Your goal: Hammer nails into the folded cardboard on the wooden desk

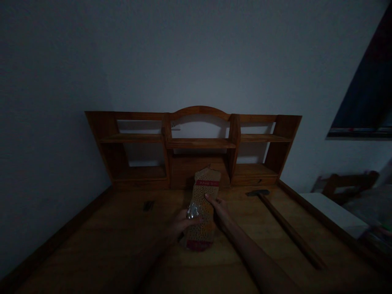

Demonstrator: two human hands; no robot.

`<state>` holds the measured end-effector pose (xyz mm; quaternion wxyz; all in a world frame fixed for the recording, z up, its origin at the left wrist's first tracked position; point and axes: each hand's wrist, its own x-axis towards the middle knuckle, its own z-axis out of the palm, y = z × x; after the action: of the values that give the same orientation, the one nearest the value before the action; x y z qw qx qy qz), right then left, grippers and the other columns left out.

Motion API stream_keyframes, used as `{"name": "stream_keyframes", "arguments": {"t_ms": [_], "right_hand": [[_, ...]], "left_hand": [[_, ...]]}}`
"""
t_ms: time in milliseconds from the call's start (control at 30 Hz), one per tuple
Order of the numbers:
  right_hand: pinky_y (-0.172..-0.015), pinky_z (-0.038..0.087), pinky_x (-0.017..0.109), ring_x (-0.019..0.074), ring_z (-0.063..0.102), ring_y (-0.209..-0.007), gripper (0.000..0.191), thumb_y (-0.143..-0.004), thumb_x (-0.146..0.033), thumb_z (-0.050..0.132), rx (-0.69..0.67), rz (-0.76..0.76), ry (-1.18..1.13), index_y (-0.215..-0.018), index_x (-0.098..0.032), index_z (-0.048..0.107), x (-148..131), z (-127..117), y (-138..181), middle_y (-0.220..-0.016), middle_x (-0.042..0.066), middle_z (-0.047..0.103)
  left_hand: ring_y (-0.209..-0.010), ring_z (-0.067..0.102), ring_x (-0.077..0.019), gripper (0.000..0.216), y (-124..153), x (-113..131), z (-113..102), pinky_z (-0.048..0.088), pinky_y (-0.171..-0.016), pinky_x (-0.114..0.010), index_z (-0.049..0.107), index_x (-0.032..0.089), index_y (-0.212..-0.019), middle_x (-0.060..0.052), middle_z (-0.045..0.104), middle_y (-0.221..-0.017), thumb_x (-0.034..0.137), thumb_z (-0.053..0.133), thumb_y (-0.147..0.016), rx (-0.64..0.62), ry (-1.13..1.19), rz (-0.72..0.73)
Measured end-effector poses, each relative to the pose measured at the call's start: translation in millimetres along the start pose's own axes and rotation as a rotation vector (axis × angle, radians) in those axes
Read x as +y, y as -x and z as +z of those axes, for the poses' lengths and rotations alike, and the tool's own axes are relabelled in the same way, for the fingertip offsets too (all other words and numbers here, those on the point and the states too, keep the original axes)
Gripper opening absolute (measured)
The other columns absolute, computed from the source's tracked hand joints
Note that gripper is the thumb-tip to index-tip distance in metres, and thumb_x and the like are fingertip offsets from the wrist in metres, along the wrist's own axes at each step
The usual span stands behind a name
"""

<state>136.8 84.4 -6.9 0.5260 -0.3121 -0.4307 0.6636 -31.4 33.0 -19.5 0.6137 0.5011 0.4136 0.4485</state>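
Note:
A long brown packet (204,204) with a dotted pattern and red bands stands tilted above the desk, held between both hands. On its left side, my left hand (183,222) is closed round it, thumb across the front near a shiny clear patch. Higher up, my right hand (219,208) grips the right edge with the thumb on the front. The packet's top end looks creased or torn. What it contains is hidden. To the right lies a hammer (288,226) with a long wooden handle, apart from my hands.
The wooden desk (122,245) has raised side edges. A wooden shelf unit (199,143) stands at its back against the wall. A small dark flat item (148,206) lies left of the packet. Beyond the right edge are a white surface (332,214) and a wooden chair (349,185).

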Motion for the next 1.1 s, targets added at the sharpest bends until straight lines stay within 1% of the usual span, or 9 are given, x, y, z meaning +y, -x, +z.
{"name": "stream_keyframes", "arguments": {"t_ms": [133, 333, 500, 600, 733, 833, 933, 1000, 1100], "right_hand": [[-0.083, 0.049, 0.040, 0.0252, 0.067, -0.085, 0.050, -0.063, -0.048, 0.074, -0.036, 0.029, 0.002, -0.096, -0.010, 0.068, -0.9, 1.3, 3.3, -0.093, 0.013, 0.071], [-0.083, 0.049, 0.043, 0.0270, 0.068, -0.081, 0.050, -0.059, -0.048, 0.077, -0.068, 0.036, 0.012, -0.092, -0.010, 0.070, -3.6, 4.0, 8.1, -0.090, 0.013, 0.072], [-0.077, 0.050, 0.039, 0.0259, 0.068, -0.080, 0.043, -0.062, -0.044, 0.076, -0.091, 0.042, 0.041, -0.089, -0.011, 0.070, -1.5, 5.6, 9.4, -0.089, 0.012, 0.072], [-0.076, 0.051, 0.038, 0.0254, 0.068, -0.079, 0.038, -0.063, -0.041, 0.077, -0.099, 0.045, 0.058, -0.086, -0.011, 0.071, 1.3, 5.9, 7.6, -0.089, 0.012, 0.072], [-0.075, 0.051, 0.038, 0.0244, 0.067, -0.078, 0.038, -0.062, -0.042, 0.077, -0.106, 0.034, 0.066, -0.085, -0.013, 0.071, 3.1, 6.8, 6.2, -0.090, 0.011, 0.072], [-0.075, 0.051, 0.036, 0.0232, 0.067, -0.078, 0.038, -0.061, -0.042, 0.077, -0.115, 0.033, 0.077, -0.086, -0.014, 0.072, 2.6, 6.6, 7.4, -0.091, 0.010, 0.072], [-0.074, 0.051, 0.037, 0.0232, 0.067, -0.076, 0.037, -0.063, -0.043, 0.076, -0.138, 0.050, 0.100, -0.086, -0.014, 0.072, 1.3, 6.1, 9.7, -0.088, 0.010, 0.072], [-0.075, 0.051, 0.038, 0.0234, 0.067, -0.076, 0.037, -0.066, -0.044, 0.073, -0.167, 0.057, 0.110, -0.087, -0.013, 0.072, 0.1, 6.7, 11.1, -0.087, 0.010, 0.072], [-0.081, 0.049, 0.038, 0.0237, 0.067, -0.082, 0.038, -0.071, -0.046, 0.069, -0.205, 0.049, 0.114, -0.090, -0.014, 0.072, -1.2, 9.0, 11.8, -0.088, 0.010, 0.072]], "left_hand": [[-0.099, 0.062, -0.0327, 0.048, 5.1, 5.0, 3.1, 0.046, -0.090, -0.045, 0.066, 0.013, -0.107, -0.015, 0.066, -0.109, 0.033, 0.077, -0.065, -0.011, -0.001, 0.020], [-0.099, 0.062, -0.0321, 0.046, 13.8, 13.6, 9.5, 0.047, -0.089, -0.043, 0.066, 0.013, -0.106, -0.015, 0.066, -0.109, 0.030, 0.078, -0.065, -0.037, 0.049, -0.015], [-0.098, 0.063, -0.0314, 0.047, 14.3, 8.4, 10.5, 0.048, -0.089, -0.043, 0.065, 0.014, -0.108, -0.014, 0.066, -0.108, 0.029, 0.077, -0.065, -0.004, 0.111, -0.035], [-0.097, 0.063, -0.0311, 0.051, 13.2, 6.0, 8.4, 0.049, -0.088, -0.042, 0.064, 0.013, -0.109, -0.015, 0.066, -0.108, 0.029, 0.079, -0.063, -0.006, 0.089, -0.019], [-0.096, 0.064, -0.0309, 0.049, 14.5, 7.6, 7.0, 0.049, -0.086, -0.042, 0.064, 0.012, -0.107, -0.016, 0.066, -0.108, 0.029, 0.079, -0.064, -0.014, 0.052, 0.000], [-0.095, 0.064, -0.0303, 0.047, 15.5, 8.4, 6.9, 0.050, -0.086, -0.041, 0.064, 0.013, -0.107, -0.014, 0.067, -0.107, 0.029, 0.078, -0.065, 0.012, 0.045, 0.030], [-0.096, 0.064, -0.0297, 0.045, 14.2, 8.1, 6.6, 0.049, -0.087, -0.041, 0.064, 0.013, -0.106, -0.014, 0.066, -0.108, 0.029, 0.077, -0.066, 0.043, 0.066, 0.064], [-0.096, 0.064, -0.0296, 0.045, 12.6, 8.2, 6.4, 0.049, -0.088, -0.041, 0.065, 0.012, -0.105, -0.015, 0.067, -0.107, 0.030, 0.077, -0.066, 0.089, 0.086, 0.085], [-0.096, 0.064, -0.0297, 0.048, 10.9, 10.0, 6.5, 0.050, -0.087, -0.041, 0.064, 0.011, -0.107, -0.015, 0.066, -0.108, 0.030, 0.078, -0.065, 0.163, 0.142, 0.138]]}}
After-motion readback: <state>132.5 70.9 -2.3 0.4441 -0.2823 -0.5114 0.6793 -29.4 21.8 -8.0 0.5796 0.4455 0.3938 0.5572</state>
